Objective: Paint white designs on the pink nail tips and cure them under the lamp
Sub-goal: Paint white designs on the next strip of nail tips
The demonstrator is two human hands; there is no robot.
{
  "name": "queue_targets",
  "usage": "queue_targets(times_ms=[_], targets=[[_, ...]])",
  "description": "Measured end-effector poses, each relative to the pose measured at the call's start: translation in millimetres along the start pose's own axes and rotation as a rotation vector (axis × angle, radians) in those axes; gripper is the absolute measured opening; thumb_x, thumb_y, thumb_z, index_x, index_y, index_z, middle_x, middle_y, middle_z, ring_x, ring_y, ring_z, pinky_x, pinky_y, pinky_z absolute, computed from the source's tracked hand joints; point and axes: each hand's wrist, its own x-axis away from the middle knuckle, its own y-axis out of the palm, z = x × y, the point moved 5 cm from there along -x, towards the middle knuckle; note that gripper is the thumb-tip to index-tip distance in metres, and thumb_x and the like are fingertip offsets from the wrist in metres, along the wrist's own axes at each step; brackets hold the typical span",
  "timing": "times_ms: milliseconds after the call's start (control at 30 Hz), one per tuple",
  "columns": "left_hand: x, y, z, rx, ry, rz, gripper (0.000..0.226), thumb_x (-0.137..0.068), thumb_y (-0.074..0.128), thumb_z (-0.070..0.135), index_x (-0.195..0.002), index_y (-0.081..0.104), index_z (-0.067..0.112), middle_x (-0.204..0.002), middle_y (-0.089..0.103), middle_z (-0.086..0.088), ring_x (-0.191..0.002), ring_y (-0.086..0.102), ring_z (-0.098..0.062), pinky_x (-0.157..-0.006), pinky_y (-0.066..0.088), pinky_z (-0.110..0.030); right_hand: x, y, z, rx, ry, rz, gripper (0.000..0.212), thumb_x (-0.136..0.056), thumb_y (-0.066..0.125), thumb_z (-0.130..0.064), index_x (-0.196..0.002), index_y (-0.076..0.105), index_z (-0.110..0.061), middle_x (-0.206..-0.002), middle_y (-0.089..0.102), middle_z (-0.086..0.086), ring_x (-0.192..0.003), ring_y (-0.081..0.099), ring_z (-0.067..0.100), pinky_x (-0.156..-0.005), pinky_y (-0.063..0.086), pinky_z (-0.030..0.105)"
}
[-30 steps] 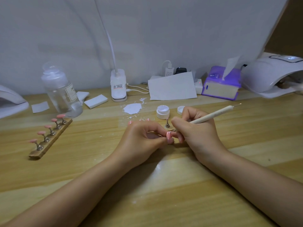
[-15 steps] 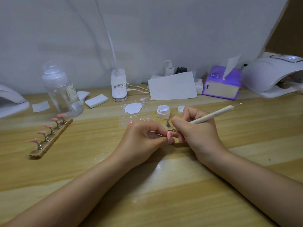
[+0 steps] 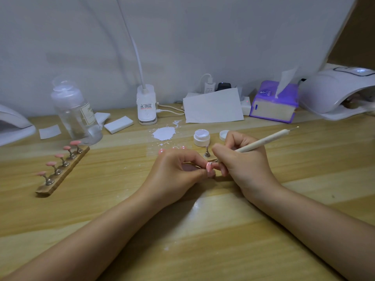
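On the wooden table [image 3: 304, 169], white paint splatter [image 3: 164, 133], grey backdrop [image 3: 203, 37] behind

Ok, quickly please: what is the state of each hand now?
Left hand: closed, pinching the small pink nail tip.
Right hand: closed, its grip around the slim cream dotting pen.

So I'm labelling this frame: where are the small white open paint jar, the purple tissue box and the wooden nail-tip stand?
small white open paint jar [image 3: 201, 137], head view, side wall
purple tissue box [image 3: 274, 104], head view, front face
wooden nail-tip stand [image 3: 60, 176], head view, wooden base strip
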Motion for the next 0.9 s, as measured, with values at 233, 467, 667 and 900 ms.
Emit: queue_targets(times_ms=[233, 467, 667, 900], targets=[[-0.6, 0.1, -0.9, 0.0, -0.01, 0.003, 0.024, -0.074, 0.072, 0.006, -0.061, 0.067, 0.025, -0.07, 0.072, 0.007, -0.064, 0.062, 0.0, -0.061, 0.045, -0.012, -2.1, -2.2, 1.1, -0.017, 0.008, 0.04, 0.04, -0.073, 0.055, 0.008, -0.046, 0.031, -0.011, -0.03, 0.032, 0.0, -0.024, 0.033, 0.007, -0.039, 0.044, 0.016], [-0.3, -0.1, 0.6, -0.014, -0.003, 0.001, 0.021, -0.074, 0.072, 0.007, -0.062, 0.068, 0.024, -0.061, 0.069, 0.011, -0.056, 0.055, 0.005, -0.057, 0.041, -0.008, 1.9, 2.2, -2.0, 0.022, 0.005, -0.024, 0.039, -0.075, 0.049, 0.012, -0.05, 0.03, -0.009, -0.027, 0.032, -0.003, -0.023, 0.036, 0.003, -0.038, 0.038, 0.013], [-0.7, -0.4, -0.2, -0.004, 0.0, 0.013, 0.021, -0.072, 0.073, 0.008, -0.062, 0.068, 0.025, -0.065, 0.071, 0.008, -0.06, 0.059, 0.003, -0.06, 0.044, -0.011, 2.4, 3.2, -2.5, 0.013, 0.017, -0.038, 0.04, -0.076, 0.049, 0.013, -0.05, 0.03, -0.01, -0.028, 0.033, -0.002, -0.023, 0.038, 0.003, -0.036, 0.035, 0.01], [-0.8, -0.3, -0.8, -0.007, -0.003, 0.012, 0.017, -0.073, 0.073, 0.007, -0.063, 0.069, 0.021, -0.064, 0.071, 0.009, -0.058, 0.058, 0.006, -0.058, 0.041, -0.008, 2.2, 3.5, -2.4, 0.028, 0.011, -0.039, 0.04, -0.076, 0.05, 0.012, -0.049, 0.03, -0.01, -0.027, 0.034, -0.003, -0.023, 0.038, 0.003, -0.036, 0.036, 0.01]])
